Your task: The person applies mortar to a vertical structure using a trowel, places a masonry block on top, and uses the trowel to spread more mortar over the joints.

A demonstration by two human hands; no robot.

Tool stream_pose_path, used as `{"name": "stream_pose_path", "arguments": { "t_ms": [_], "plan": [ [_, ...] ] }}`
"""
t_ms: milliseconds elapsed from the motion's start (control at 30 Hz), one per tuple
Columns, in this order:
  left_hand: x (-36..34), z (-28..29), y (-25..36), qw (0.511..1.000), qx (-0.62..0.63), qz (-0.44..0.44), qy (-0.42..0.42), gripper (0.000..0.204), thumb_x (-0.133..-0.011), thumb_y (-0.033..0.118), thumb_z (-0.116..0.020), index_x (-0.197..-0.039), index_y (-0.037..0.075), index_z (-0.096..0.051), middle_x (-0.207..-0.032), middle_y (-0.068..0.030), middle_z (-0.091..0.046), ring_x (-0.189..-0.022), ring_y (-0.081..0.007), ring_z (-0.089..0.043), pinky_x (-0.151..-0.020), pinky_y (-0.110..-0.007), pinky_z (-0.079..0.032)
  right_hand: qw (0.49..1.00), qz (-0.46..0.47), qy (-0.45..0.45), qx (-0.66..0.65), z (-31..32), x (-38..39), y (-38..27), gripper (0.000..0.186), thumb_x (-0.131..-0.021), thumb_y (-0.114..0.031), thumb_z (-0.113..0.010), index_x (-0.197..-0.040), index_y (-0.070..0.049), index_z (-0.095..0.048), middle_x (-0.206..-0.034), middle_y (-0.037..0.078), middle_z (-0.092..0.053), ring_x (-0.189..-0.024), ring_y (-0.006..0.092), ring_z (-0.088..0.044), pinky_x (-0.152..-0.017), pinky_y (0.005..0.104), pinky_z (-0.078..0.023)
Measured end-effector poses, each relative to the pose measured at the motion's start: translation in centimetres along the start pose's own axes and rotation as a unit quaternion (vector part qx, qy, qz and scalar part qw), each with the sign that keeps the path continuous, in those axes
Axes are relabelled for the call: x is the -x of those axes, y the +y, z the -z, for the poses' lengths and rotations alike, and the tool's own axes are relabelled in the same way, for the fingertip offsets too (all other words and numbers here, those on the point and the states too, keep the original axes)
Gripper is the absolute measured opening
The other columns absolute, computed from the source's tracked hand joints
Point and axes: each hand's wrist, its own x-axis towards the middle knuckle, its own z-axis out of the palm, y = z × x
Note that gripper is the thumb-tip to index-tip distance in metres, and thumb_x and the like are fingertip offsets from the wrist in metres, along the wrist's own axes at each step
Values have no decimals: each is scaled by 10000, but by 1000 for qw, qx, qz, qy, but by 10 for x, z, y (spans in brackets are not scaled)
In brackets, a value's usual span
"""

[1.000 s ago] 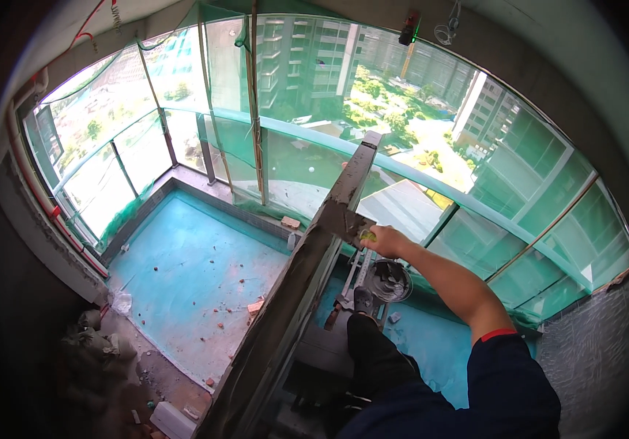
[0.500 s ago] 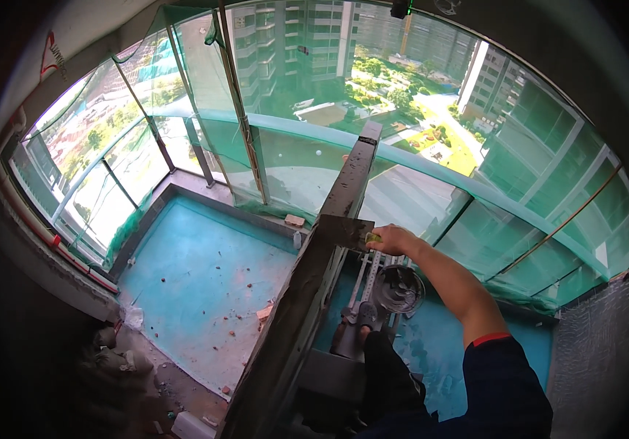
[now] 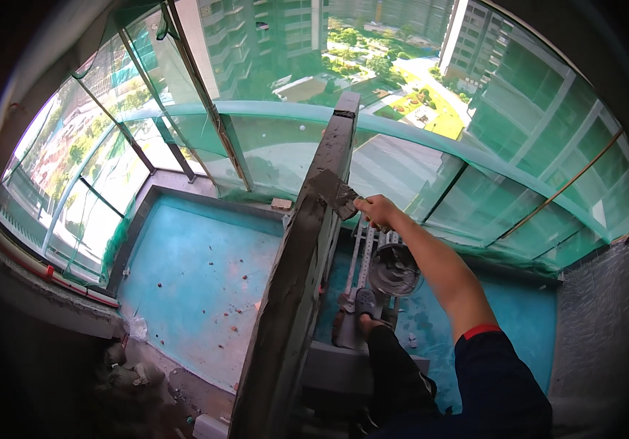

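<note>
Between two stretches of blue floor (image 3: 190, 249) runs a narrow wall (image 3: 336, 146), its top partly coated with dark mortar (image 3: 278, 314) that looks wet, soft and probably slippery. Right of it stands a bucket (image 3: 393, 269). At the wall's right edge is the trowel (image 3: 346, 202), likely light and stiff-bladed, best held by its handle. The right hand (image 3: 380, 211) grips that end, fingers curled; the left hand is out of sight.

Worn on the head, the left fisheye looks steeply down from close above the narrow wall (image 3: 274, 314), facing along its long edges to the far end by the railing (image 3: 278, 110), buildings (image 3: 263, 47) well beyond
</note>
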Motion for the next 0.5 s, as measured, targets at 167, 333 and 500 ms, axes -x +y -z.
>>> {"name": "stream_pose_path", "arguments": {
  "t_ms": [167,333,500],
  "plan": [
    [-9,2,6,1000,-18,-10,-7,342,-919,259,-562,-1199,66,-590,-1112,-111,-626,-1007,-249,-587,-852,-367,-484,978,-26,-17,-205,-60,17,38,503,-913,-523,-561,-1003,-29,-572,-722,85,-566,-553,176,-556,-477,382,-445],
    [-17,8,10,999,-34,-22,-14,347,-924,257,-553,-1212,66,-584,-1129,-114,-622,-1024,-249,-583,-862,-368,-482,961,-4,39,-274,-97,54,82,473,-916,-523,-561,-916,-50,-546,-673,60,-524,-549,157,-543,-482,382,-428],
    [-22,14,13,998,-41,-32,-17,352,-929,254,-544,-1224,65,-577,-1146,-116,-617,-1041,-248,-580,-872,-368,-480,963,-22,88,-253,-118,119,77,463,-920,-510,-558,-929,-47,-568,-650,83,-543,-613,192,-585,-557,377,-453]
  ]
}}
